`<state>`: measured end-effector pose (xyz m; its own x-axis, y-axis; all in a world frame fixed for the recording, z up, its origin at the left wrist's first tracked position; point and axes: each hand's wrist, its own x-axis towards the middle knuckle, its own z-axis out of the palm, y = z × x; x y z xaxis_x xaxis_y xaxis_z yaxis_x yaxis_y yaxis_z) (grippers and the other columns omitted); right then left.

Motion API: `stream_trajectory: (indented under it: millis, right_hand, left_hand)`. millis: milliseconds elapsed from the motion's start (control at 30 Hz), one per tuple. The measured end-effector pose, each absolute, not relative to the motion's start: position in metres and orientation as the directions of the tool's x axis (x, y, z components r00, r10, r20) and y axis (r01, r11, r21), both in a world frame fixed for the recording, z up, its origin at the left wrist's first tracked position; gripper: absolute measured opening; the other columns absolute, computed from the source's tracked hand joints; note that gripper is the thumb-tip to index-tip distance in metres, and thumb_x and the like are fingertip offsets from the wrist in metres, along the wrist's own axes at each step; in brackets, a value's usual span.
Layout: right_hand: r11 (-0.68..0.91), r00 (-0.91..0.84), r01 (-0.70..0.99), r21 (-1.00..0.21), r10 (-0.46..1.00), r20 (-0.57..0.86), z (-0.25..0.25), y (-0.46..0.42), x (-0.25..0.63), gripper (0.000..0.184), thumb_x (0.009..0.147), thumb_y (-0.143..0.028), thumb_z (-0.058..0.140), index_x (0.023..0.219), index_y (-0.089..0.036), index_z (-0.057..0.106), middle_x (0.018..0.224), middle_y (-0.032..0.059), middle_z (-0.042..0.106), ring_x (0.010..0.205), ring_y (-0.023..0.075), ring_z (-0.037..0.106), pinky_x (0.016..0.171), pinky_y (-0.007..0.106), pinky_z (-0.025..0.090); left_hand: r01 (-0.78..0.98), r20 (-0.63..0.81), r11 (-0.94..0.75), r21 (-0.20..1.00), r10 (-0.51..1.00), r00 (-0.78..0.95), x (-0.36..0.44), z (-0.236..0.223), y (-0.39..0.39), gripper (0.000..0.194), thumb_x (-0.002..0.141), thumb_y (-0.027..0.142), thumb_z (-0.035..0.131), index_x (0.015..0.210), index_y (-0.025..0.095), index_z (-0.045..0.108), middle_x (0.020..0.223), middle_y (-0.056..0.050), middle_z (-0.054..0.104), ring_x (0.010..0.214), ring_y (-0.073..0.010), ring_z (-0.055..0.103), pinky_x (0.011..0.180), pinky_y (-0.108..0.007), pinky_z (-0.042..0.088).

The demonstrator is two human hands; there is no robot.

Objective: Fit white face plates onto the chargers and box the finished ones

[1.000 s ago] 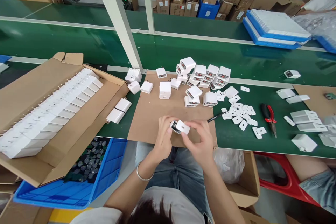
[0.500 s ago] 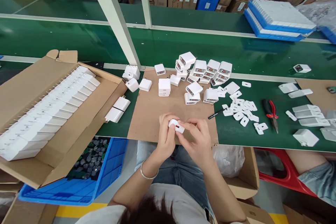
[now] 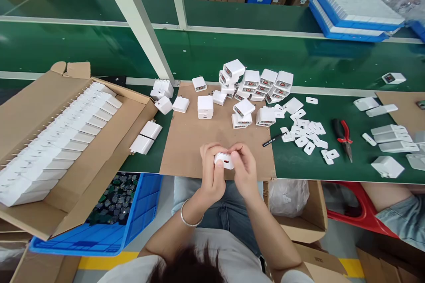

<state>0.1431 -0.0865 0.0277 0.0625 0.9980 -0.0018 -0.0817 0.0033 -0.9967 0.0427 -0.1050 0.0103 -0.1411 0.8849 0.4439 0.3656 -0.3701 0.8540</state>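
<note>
Both my hands are closed around one small white charger block (image 3: 223,160) with a red port showing, held over the near edge of a brown cardboard sheet (image 3: 192,141). My left hand (image 3: 211,172) grips its left side, with a silver bracelet on the wrist. My right hand (image 3: 245,171) pinches its right side with fingers and thumb. A heap of similar white chargers (image 3: 255,90) lies at the far end of the sheet. Small white cover plates (image 3: 307,135) and a black pen (image 3: 272,139) lie to the right.
An open cardboard box (image 3: 43,101) at left holds rows of white chargers. A blue bin (image 3: 133,225) sits below it. Red-handled pliers (image 3: 343,135) and white shell parts (image 3: 388,141) lie at right. A slanted white post (image 3: 133,17) rises behind. Another person's leg (image 3: 398,216) shows at lower right.
My hands have drawn closer together around the charger, and the right hand now presses onto its side. The camera has tipped slightly, so the table sits higher in view.
</note>
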Motion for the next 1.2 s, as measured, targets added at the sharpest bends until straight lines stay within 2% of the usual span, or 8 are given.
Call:
stream_trajectory:
  millis: [67,233,400,633,867,933,1067,1200]
  right_hand:
    - [0.008,0.059,-0.045,-0.999,0.998,0.005,0.027,-0.088,0.144,0.027,0.091,-0.047,0.067,0.087,-0.022,0.058,0.074,-0.004,0.051,0.067,0.0133,0.048,0.062,0.026,0.041]
    - [0.03,0.069,-0.04,-0.999,0.997,0.027,0.027,-0.09,0.145,0.031,0.102,-0.044,0.048,0.083,-0.022,0.056,0.076,-0.002,0.055,0.069,0.014,0.05,0.063,0.028,0.041]
    - [0.051,0.064,-0.036,-0.998,0.997,0.049,0.025,-0.091,0.146,0.022,0.094,-0.039,0.065,0.083,-0.022,0.055,0.07,-0.0056,0.047,0.063,0.0124,0.045,0.06,0.026,0.037]
    - [0.11,0.04,-0.055,-0.992,0.993,0.108,0.022,-0.095,0.15,0.021,0.104,-0.035,0.05,0.091,-0.022,0.06,0.081,-0.0017,0.059,0.072,0.0138,0.052,0.067,0.028,0.041]
    - [0.087,0.039,-0.065,-0.994,0.996,0.085,0.025,-0.093,0.148,0.012,0.094,-0.029,0.066,0.088,-0.023,0.058,0.076,-0.0045,0.049,0.067,0.012,0.047,0.062,0.025,0.041]
    - [0.141,0.014,-0.063,-0.988,0.99,0.141,0.023,-0.093,0.15,0.006,0.098,-0.028,0.059,0.097,-0.023,0.062,0.083,-0.0019,0.054,0.073,0.0135,0.052,0.067,0.027,0.046]
    - [0.311,-0.035,0.091,-0.946,0.95,0.31,0.013,-0.097,0.16,0.031,0.094,-0.028,0.067,0.125,-0.028,0.065,0.1,0.0031,0.056,0.084,0.0171,0.058,0.073,0.032,0.052]
    - [0.44,0.021,0.295,-0.848,0.885,0.466,0.006,-0.097,0.166,0.036,0.089,-0.021,0.074,0.123,-0.03,0.069,0.105,0.0053,0.058,0.085,0.0183,0.062,0.076,0.036,0.055]
  left_hand:
    - [0.392,0.445,-0.364,0.845,0.885,-0.138,0.043,0.01,-0.105,0.032,0.108,0.037,0.03,0.117,0.023,0.057,0.112,-0.01,0.055,0.109,-0.0235,0.052,0.094,-0.04,0.048]
    - [0.371,0.444,-0.368,0.852,0.885,-0.142,0.045,0.01,-0.106,0.031,0.108,0.036,0.031,0.118,0.022,0.058,0.114,-0.01,0.055,0.108,-0.0228,0.052,0.095,-0.04,0.048]
    - [0.349,0.422,-0.352,0.869,0.895,-0.147,0.045,0.011,-0.106,0.031,0.108,0.037,0.031,0.117,0.022,0.057,0.112,-0.009,0.055,0.107,-0.0229,0.053,0.093,-0.039,0.048]
    - [0.32,0.407,-0.345,0.882,0.901,-0.149,0.045,0.013,-0.105,0.032,0.108,0.039,0.03,0.117,0.024,0.057,0.112,-0.009,0.054,0.106,-0.0225,0.053,0.093,-0.038,0.048]
    - [0.314,0.406,-0.344,0.885,0.901,-0.155,0.047,0.013,-0.106,0.031,0.108,0.037,0.031,0.118,0.024,0.057,0.114,-0.009,0.053,0.108,-0.0232,0.053,0.093,-0.039,0.048]
    - [0.31,0.4,-0.336,0.889,0.901,-0.17,0.047,0.013,-0.105,0.032,0.108,0.038,0.031,0.117,0.023,0.058,0.113,-0.01,0.053,0.108,-0.0235,0.053,0.094,-0.04,0.048]
    - [0.226,0.327,-0.283,0.932,0.926,-0.189,0.045,0.013,-0.101,0.031,0.108,0.039,0.032,0.115,0.024,0.058,0.113,-0.009,0.053,0.102,-0.0211,0.055,0.086,-0.035,0.051]
    - [0.18,0.239,-0.203,0.963,0.948,-0.211,0.046,0.009,-0.097,0.03,0.108,0.043,0.036,0.11,0.024,0.06,0.108,-0.006,0.055,0.101,-0.0192,0.055,0.087,-0.032,0.05]
